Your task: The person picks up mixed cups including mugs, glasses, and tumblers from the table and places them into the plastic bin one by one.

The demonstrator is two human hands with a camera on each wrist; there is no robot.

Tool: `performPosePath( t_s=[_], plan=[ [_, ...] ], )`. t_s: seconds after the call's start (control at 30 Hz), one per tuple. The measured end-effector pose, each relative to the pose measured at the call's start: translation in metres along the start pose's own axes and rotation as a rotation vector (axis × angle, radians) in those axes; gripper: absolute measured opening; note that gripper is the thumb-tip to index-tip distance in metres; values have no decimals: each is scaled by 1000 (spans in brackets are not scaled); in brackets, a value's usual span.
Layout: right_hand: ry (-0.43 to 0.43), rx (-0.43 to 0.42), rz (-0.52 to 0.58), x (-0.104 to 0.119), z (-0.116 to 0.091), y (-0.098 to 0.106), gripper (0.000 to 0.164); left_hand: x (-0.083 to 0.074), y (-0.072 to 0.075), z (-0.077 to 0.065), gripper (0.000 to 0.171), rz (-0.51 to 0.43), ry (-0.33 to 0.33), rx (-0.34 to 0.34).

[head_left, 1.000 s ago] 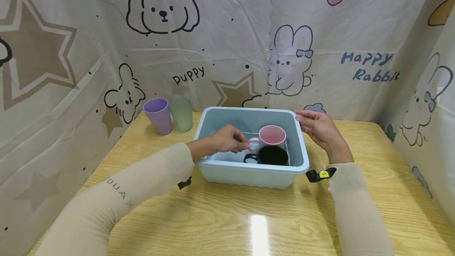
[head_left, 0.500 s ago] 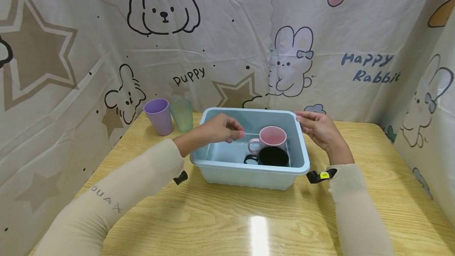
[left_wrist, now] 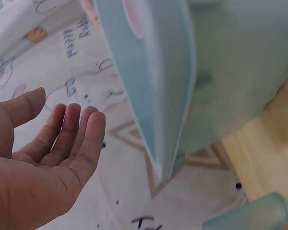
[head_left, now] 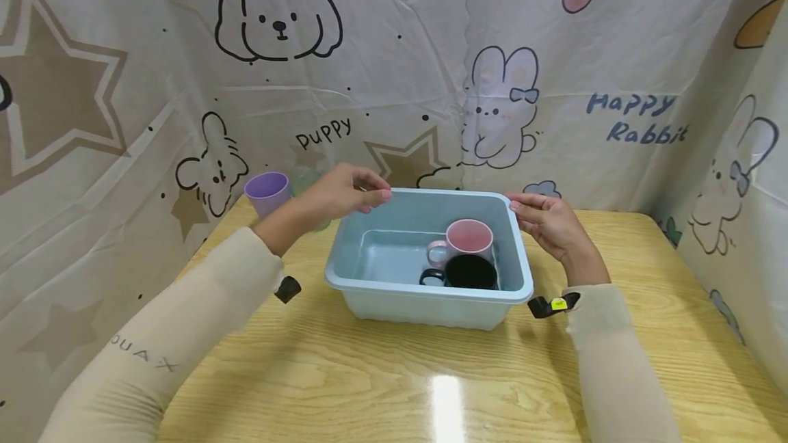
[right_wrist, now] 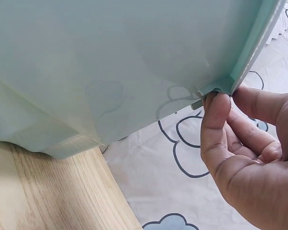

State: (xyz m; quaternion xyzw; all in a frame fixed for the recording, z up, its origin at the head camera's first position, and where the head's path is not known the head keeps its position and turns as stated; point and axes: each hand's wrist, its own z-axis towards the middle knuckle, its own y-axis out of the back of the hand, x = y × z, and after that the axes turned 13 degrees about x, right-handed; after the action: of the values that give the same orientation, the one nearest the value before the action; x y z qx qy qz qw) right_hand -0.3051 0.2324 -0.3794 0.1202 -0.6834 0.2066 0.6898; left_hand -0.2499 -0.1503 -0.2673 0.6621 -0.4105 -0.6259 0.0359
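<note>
A light blue plastic basin point(head_left: 425, 310) stands on the table. Inside it, at the right, are a pink mug point(head_left: 469, 236) and a black mug point(head_left: 470, 273), with both handles toward the left. My right hand point(head_left: 554, 225) pinches the basin's right rim near the back corner; the right wrist view shows thumb and fingertips gripping that rim. Over the basin's back left corner hovers my left hand point(head_left: 340, 193), which holds nothing. In the left wrist view its fingers point(left_wrist: 86, 148) are loosely bent and apart from the basin.
At the back left of the table stand a purple cup point(head_left: 267, 191) and a translucent green cup point(left_wrist: 252, 215). The left hand and forearm partly cover both in the head view. A printed cloth point(head_left: 406, 74) hangs behind and along the sides of the wooden table point(head_left: 345, 381).
My left hand has let go of the pink mug's handle, risen out of the basin and moved back and left toward the cups. The right hand stays on the rim.
</note>
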Motion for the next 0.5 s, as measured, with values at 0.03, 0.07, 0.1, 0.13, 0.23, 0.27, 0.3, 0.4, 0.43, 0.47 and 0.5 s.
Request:
performPosePath(
  t_s=[0.03, 0.07, 0.1, 0.13, 0.23, 0.27, 0.3, 0.4, 0.43, 0.47, 0.5],
  plan=[
    [0, -1, -2, 0, 0, 0, 43, 0, 5, -2, 29, 11, 0, -15],
    [-1, -4, -5, 0, 0, 0, 44, 1, 10, -4, 30, 28, 3, -36],
    [-1, -6, -8, 1, 0, 0, 45, 1, 14, -5, 30, 58, 9, -62],
    [0, -8, -11, 1, 0, 0, 46, 3, 19, -7, 30, 76, 12, -87],
    [4, -5, -13, 1, 0, 0, 47, 7, 32, -10, 30, 135, 18, -151],
    [6, -4, -12, 1, 0, 0, 46, 9, 36, -11, 29, 155, 22, -174],
    [7, -2, -9, 1, 0, 0, 45, 12, 40, -11, 29, 173, 22, -191],
    [7, 3, 3, 0, 1, 0, 39, 20, 51, -11, 28, 217, 19, -236],
    [7, 5, 8, 0, 1, 0, 36, 23, 53, -11, 28, 233, 16, -249],
    [7, 8, 15, 0, 1, 0, 34, 26, 56, -11, 28, 247, 15, -261],
    [9, 11, 20, -1, 2, 0, 31, 29, 58, -12, 27, 262, 13, -272]
  ],
)
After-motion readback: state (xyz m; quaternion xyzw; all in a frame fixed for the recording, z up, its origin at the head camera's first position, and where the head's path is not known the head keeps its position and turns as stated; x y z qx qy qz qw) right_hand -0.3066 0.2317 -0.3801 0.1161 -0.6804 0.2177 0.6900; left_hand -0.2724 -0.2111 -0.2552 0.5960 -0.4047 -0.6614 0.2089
